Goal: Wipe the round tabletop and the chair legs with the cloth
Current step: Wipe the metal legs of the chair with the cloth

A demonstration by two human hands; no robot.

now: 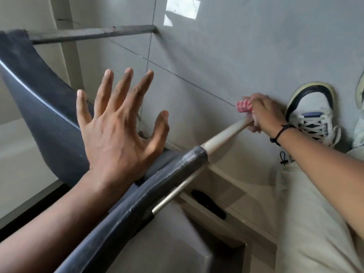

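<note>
A dark chair [45, 107] is tipped over in front of me, its underside showing. One pale wooden chair leg [224, 133] runs from a black socket up to the right. My right hand [262, 113] is wrapped around the far end of that leg with a red-and-white cloth [243, 106] bunched in it. My left hand [120, 123] hovers over the chair's seat shell with fingers spread wide and nothing in it. A second dark leg [94, 33] sticks out at the top left. The round tabletop is out of view.
Grey floor tiles [256, 52] fill the background. My white and black sneaker [313, 115] rests just right of my right hand, and my light trouser leg [307, 213] fills the lower right. A metal rod [177, 192] lies along the chair frame.
</note>
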